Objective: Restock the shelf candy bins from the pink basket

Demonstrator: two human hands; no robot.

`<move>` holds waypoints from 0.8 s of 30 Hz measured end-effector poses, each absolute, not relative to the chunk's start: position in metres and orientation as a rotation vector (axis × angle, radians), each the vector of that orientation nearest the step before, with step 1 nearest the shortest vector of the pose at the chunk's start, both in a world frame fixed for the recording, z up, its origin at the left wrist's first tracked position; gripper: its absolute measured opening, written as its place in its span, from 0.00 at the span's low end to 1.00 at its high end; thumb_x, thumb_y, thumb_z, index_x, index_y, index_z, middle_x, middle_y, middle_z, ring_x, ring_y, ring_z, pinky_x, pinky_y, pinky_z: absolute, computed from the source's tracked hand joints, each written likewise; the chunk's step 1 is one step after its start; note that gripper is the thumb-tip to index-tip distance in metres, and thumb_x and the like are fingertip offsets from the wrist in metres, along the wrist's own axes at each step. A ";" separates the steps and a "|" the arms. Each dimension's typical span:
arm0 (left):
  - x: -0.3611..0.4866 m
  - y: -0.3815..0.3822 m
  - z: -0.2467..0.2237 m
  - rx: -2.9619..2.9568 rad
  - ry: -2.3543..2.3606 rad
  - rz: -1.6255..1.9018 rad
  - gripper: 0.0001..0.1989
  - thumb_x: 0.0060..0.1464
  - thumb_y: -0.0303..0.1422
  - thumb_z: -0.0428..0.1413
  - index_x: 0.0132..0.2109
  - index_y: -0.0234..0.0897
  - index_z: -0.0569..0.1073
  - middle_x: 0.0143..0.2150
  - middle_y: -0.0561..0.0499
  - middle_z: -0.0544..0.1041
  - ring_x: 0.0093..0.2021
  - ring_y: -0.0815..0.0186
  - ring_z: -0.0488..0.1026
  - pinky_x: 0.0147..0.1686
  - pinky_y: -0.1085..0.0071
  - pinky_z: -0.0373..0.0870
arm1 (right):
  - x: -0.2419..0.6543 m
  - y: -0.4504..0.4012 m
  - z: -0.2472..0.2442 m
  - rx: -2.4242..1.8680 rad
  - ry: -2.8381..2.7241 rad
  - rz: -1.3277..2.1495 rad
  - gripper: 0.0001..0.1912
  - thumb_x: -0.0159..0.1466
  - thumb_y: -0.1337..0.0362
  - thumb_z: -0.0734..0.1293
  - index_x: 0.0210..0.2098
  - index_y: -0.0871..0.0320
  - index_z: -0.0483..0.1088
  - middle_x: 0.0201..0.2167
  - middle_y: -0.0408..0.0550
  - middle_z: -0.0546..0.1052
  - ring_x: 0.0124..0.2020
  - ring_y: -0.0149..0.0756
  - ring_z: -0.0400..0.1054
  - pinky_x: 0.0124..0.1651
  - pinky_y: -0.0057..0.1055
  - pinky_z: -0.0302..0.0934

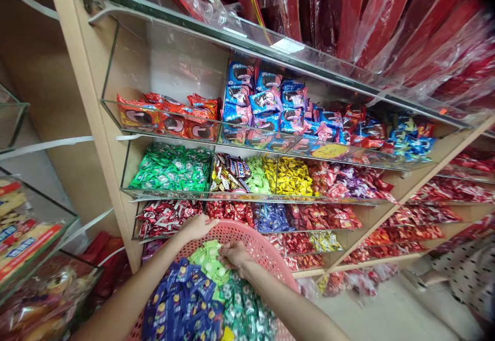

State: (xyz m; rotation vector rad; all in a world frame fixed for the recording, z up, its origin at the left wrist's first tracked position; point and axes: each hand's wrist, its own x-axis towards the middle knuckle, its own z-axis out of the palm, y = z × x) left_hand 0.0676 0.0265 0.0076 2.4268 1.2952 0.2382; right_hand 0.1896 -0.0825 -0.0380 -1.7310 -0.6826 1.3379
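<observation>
A pink perforated plastic basket (266, 245) is in front of me, below the shelves. In it lie dark blue wrapped candies (181, 300), light green wrapped candies (207, 258) and dark green wrapped candies (247, 307). My left hand (198, 226) is at the basket's far rim, its fingers closed over the edge. Inside the basket, my right hand (235, 256) has its fingers curled together at the light green candies and seems to pinch some; its fingertips are partly hidden.
Glass-fronted shelves hold green candies (172, 168), yellow candies (294, 176), orange cookie packs (166, 114) and blue cookie packs (266, 99). Red plastic-wrapped items (348, 16) fill the top. Another glass display (34, 274) stands left. A person in spotted clothing (464, 274) is at right.
</observation>
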 end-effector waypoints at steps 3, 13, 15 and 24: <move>0.068 0.026 0.008 2.436 1.300 0.238 0.31 0.45 0.58 0.36 0.23 0.36 0.68 0.23 0.49 0.71 0.23 0.67 0.65 0.22 0.74 0.49 | 0.190 -0.081 -0.042 -1.734 -0.726 1.281 0.05 0.50 0.68 0.64 0.19 0.61 0.64 0.13 0.40 0.69 0.10 0.21 0.53 0.12 0.19 0.46; 0.067 0.029 0.005 2.418 1.321 0.224 0.28 0.45 0.56 0.40 0.24 0.36 0.68 0.24 0.49 0.72 0.25 0.65 0.67 0.22 0.74 0.50 | 0.201 -0.080 -0.054 -1.754 -0.845 1.100 0.06 0.48 0.66 0.64 0.18 0.61 0.64 0.12 0.40 0.67 0.12 0.21 0.53 0.15 0.20 0.45; 0.066 0.029 0.004 2.424 1.312 0.220 0.28 0.46 0.56 0.39 0.25 0.36 0.68 0.24 0.49 0.72 0.24 0.65 0.67 0.22 0.74 0.50 | 0.204 -0.080 -0.059 -1.744 -0.886 1.056 0.08 0.47 0.64 0.65 0.17 0.60 0.63 0.12 0.39 0.66 0.12 0.22 0.53 0.15 0.20 0.45; 0.066 0.031 0.001 2.443 1.300 0.242 0.28 0.46 0.56 0.39 0.26 0.36 0.69 0.26 0.48 0.72 0.26 0.65 0.68 0.23 0.74 0.51 | 0.202 -0.097 -0.043 -1.623 -1.063 0.782 0.16 0.52 0.55 0.59 0.16 0.60 0.60 0.12 0.43 0.67 0.14 0.25 0.56 0.20 0.23 0.50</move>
